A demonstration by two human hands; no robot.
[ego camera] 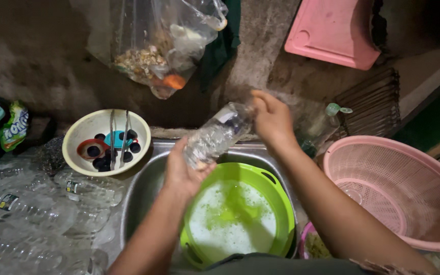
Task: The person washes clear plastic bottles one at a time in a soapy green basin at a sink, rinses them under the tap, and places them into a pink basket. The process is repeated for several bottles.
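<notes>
Head view: clear plastic bottle (215, 136) tilted, wet, seemingly capless, between hands.

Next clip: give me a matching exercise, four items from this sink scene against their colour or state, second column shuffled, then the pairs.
Items:
1. clear plastic bottle
2. green basin
3. pink basket
4. cream bowl

States:
A. holds bottle caps and metal tongs
B. full of foamy water, sitting in the sink
C. held between both hands
D. at the right of the sink

Pairs: 1-C, 2-B, 3-D, 4-A
</notes>
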